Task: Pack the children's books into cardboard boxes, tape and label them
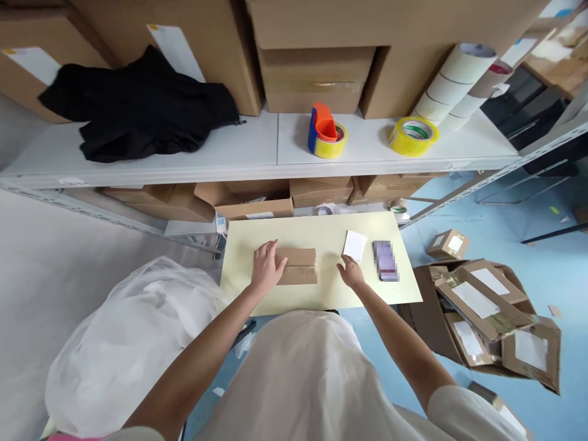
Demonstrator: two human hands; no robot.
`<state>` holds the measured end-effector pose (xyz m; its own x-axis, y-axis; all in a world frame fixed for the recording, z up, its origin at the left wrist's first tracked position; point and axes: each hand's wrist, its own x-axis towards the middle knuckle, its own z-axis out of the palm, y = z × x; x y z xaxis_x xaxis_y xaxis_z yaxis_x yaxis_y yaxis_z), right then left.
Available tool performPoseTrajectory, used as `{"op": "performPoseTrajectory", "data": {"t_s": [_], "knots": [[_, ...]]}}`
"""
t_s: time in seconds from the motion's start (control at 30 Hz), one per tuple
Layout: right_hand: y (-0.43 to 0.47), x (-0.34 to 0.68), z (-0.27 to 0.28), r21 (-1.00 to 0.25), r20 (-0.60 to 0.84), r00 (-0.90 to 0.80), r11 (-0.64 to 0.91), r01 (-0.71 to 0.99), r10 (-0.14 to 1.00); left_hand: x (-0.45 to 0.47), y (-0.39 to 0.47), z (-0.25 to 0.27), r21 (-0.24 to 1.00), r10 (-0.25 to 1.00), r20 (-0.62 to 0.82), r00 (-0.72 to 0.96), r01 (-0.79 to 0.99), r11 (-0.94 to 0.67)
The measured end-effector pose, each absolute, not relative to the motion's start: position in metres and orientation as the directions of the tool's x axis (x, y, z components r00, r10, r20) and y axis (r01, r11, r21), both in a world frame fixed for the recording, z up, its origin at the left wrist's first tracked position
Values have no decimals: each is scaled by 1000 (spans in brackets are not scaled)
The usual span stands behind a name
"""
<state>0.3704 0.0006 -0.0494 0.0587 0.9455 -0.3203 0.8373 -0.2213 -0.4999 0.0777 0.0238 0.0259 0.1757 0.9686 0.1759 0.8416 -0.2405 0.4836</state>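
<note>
A small cardboard box [297,272], with clear tape along its middle, lies flat on the pale yellow tabletop [248,236]. My left hand [267,269] grips its left end, thumb over the top and fingers along the far side. To the right of the box, my right hand [351,274] has thumb and forefinger apart. Its fingertips reach the lower edge of a white stack of labels or paper [355,245], and it holds nothing that I can see. Beyond it lies a purple phone-shaped object [386,261], its surface blurred out.
A shelf [275,153] behind the table carries a tape dispenser [327,131], a yellow tape roll [413,136], label rolls [452,82] and black cloth [138,104]. At right on the floor, an open carton [425,306] holds several labelled parcels. White plastic wrap [133,343] bulges at left.
</note>
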Motion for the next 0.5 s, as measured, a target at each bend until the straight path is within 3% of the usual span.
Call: {"op": "performPoseTrajectory", "data": {"t_s": [0.13,0.23,0.5], "knots": [[19,419,-73,-477,-336,77,-241,845,939,149,40,37,463,914,88,395,797,-389],[30,437,-90,-405,-316,29,-163,900,948,203,47,31,458,843,-48,537,761,-459],[6,435,-102,-292,-270,-143,61,955,952,262,50,-18,536,749,-366,552,783,-316]]}}
